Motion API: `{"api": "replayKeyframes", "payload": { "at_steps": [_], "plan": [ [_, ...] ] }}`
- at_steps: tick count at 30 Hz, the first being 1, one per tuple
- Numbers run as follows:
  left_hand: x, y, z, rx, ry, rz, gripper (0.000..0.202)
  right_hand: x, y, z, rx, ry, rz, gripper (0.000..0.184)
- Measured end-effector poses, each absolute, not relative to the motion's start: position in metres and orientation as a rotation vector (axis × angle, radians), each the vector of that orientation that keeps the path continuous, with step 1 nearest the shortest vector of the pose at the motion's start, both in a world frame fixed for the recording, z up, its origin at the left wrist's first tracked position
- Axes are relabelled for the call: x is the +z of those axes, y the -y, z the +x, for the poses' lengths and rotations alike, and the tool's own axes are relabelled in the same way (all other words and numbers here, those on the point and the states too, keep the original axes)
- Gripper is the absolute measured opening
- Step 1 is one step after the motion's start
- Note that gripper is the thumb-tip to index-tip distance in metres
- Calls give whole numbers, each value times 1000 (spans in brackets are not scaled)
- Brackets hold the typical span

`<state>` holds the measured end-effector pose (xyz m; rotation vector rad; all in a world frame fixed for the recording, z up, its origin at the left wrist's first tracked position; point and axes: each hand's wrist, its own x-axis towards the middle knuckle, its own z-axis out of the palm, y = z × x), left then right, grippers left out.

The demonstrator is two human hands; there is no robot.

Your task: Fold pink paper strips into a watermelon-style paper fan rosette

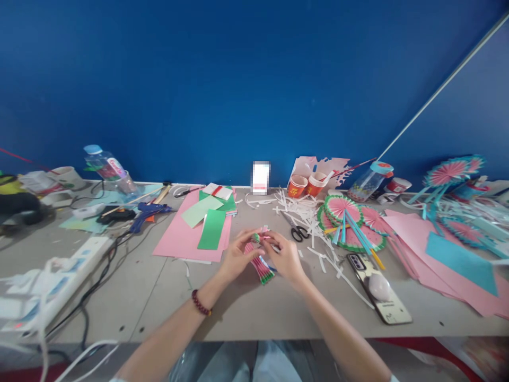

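Note:
Both my hands meet over the middle of the table, closed on a pleated strip of pink paper with green edges. My left hand pinches it from the left, and my right hand grips it near the top. The lower folds fan out below my fingers, with their green tips pointing down toward me. My fingertips partly hide the upper end. Black-handled scissors lie just beyond my right hand. Left of my hands are a green paper strip and pink paper sheets.
Finished watermelon-like paper fans, white paper scraps and a phone lie on the right. Paper cups stand at the back. On the left are a blue glue gun, a bottle and a power strip with cables.

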<state>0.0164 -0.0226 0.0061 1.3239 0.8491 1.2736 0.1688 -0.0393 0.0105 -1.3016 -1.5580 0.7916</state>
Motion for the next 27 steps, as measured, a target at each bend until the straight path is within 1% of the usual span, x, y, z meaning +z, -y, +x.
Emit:
{"api": "replayKeyframes", "payload": {
  "at_steps": [4,7,14,22,27],
  "plan": [
    [5,22,17,1348,-1014,1466,19,11,39,169,775,1588,-1308,20],
    [6,23,17,1354,-1057,1494,12,14,41,167,736,1573,-1324,22],
    [4,25,19,1326,-1049,1296,17,17,45,162,733,1538,-1336,17],
    [5,24,18,1384,-1064,1211,17,17,45,166,689,1603,-1365,20],
    [11,26,18,1381,-1040,1090,21,19,44,166,681,1577,-1391,24]
  ]
}}
